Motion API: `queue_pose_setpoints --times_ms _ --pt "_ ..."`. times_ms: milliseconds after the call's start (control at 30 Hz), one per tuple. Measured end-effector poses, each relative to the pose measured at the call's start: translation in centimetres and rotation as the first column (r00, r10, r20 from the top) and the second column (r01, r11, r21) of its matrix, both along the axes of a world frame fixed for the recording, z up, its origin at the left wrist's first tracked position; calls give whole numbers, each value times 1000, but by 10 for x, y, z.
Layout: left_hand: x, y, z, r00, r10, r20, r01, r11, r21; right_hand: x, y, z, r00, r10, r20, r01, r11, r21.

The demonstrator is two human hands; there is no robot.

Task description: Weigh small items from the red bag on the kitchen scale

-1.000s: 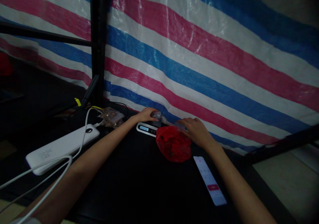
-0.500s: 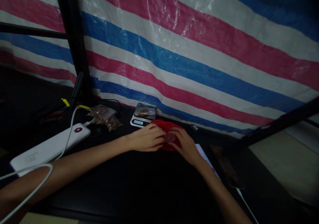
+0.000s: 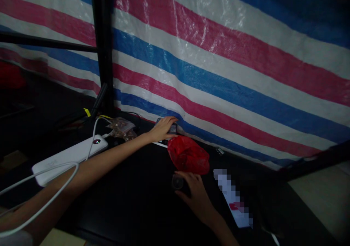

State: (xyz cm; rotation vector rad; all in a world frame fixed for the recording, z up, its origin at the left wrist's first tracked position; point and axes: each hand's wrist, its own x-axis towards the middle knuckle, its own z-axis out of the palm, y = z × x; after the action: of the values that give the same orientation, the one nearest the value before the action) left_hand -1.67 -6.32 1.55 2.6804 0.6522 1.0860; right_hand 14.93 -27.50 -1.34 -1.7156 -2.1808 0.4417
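My left hand (image 3: 162, 130) reaches over a small digital scale (image 3: 160, 144) by the striped sheet. Its thumb and fingers are apart, and the hand hides most of the scale and whatever lies on it. Low over the black table, my right hand (image 3: 194, 191) pinches a small round see-through container (image 3: 177, 182) between thumb and fingertips. Its exact kind is too dark to make out. A crumpled red plastic bag (image 3: 188, 155) lies between the two hands, just beyond the right fingers and beside the scale.
Clear zip bags of brown bits (image 3: 122, 127) lie left of the scale. A white power bank (image 3: 68, 158) with a looping white cable (image 3: 73, 173) sits at the left. On the right is a lit phone (image 3: 232, 198). Striped sheeting (image 3: 205, 74) and a black post (image 3: 104, 56) close off the back.
My hands have parted from the red bag. The left moved up and back onto the scale; the right drew nearer with the round container. The view has shifted, so surroundings sit further right.
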Motion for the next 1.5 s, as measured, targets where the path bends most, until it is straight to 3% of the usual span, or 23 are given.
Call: queue_pose_setpoints --times_ms 167,300,400,533,600,667,733,800,1000,1267,1500 --pt "8 53 -10 956 -190 -223 119 947 -299 -16 11 34 996 79 46 -76 995 -60" --pt "10 60 -16 939 -279 -203 191 911 -366 -26 38 61 991 99 89 -106 991 81" --pt "8 64 -15 938 -293 -185 224 921 -318 -38 66 54 976 59 211 -107 969 221" --pt "3 69 -6 968 -245 -55 209 906 -368 -37 93 25 898 -87 432 -34 964 264" --pt "-2 69 2 961 -271 53 261 834 -487 -31 97 15 857 -182 482 37 955 295" --pt "-9 67 12 926 -325 190 372 716 -590 -25 97 12 827 -251 503 94 944 318" --pt "-16 64 22 872 -348 345 490 618 -615 -22 97 12 813 -283 508 118 936 332" --pt "-22 61 32 829 -323 456 554 582 -595 -24 98 12 818 -298 493 120 925 360" --pt "-29 59 42 823 -273 499 553 587 -591 -33 102 5 839 -300 453 106 908 404" --pt "-27 51 46 833 -327 447 550 576 -605 -27 107 -3 874 -243 420 78 925 373" --pt "-30 44 51 845 -291 448 529 567 -631 -28 121 -5 889 -233 394 107 943 316"
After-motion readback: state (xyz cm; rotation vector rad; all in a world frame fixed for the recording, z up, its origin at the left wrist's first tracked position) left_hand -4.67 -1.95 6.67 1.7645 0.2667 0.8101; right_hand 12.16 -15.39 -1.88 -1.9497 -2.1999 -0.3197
